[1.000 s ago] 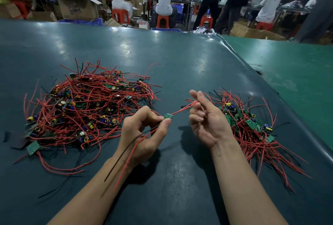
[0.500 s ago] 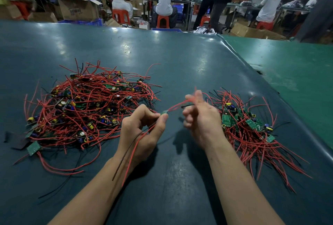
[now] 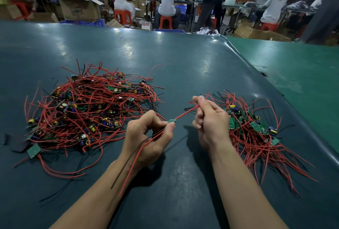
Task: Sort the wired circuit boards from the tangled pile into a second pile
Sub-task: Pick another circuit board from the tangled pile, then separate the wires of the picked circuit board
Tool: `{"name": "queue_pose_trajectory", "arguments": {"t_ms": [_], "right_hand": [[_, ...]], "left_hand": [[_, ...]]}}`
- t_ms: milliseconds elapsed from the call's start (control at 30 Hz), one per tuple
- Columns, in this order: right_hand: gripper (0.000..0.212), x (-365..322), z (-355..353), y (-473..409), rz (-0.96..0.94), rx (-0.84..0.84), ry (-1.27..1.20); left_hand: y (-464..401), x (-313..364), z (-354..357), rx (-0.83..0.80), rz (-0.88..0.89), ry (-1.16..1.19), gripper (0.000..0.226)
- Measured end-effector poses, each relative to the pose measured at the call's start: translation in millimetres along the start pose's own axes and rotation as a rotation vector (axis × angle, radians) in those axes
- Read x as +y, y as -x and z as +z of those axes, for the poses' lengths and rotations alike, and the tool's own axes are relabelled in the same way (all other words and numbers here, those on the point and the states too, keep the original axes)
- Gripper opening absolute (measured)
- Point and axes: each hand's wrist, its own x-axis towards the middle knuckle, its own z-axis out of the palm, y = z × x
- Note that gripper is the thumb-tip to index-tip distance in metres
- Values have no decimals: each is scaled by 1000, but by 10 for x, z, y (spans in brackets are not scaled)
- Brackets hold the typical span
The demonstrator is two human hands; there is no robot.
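Head view: small circuit board (image 3: 171, 120) between left hand (image 3: 149, 138) fingertips

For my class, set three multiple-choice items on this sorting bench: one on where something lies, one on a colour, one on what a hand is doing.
1. Where does the smaller pile lie on the table?
A. by the left arm
B. beyond the right hand
C. at the far edge

2. What colour is the wire stretched between the hands?
A. red
B. yellow
C. white

3. What is the left hand doing?
A. lying flat on the table
B. pressing down on the large pile
C. pinching a small green board

Key: 1 B, it lies past the right hand. 2 A, the taut strand is red. 3 C, thumb and finger close on the small board, clear of the large pile.
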Motion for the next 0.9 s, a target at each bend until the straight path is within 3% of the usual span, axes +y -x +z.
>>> {"name": "queue_pose_trajectory", "arguments": {"t_ms": [167,267,400,500,567,633,733,833,900], "right_hand": [[32,-1,-11,-27,-63,99,-63],[40,-17,11,-43,-4,155,-129],[39,-51,-3,-37,-12,135,-144],[32,-56,53,35,97,-108,-179],[45,17,122,150,231,-351,-50],[37,139,198,293,250,-574,143],[11,263,240,369,2,-603,293],[12,295,217,333,-449,-456,611],[12,293,219,353,-646,-390,733]], "left_hand": [[20,8,-23,19,49,29,27],[21,16,-29,10,98,41,27],[28,18,-13,6,119,17,27],[-13,20,13,134,-95,96,25],[-73,8,-1,189,-265,249,23],[-128,-4,-43,155,-408,427,25],[-181,-41,-57,82,-584,553,37],[-202,-59,-27,93,-681,608,40],[-210,-70,-14,94,-671,624,40]]}}
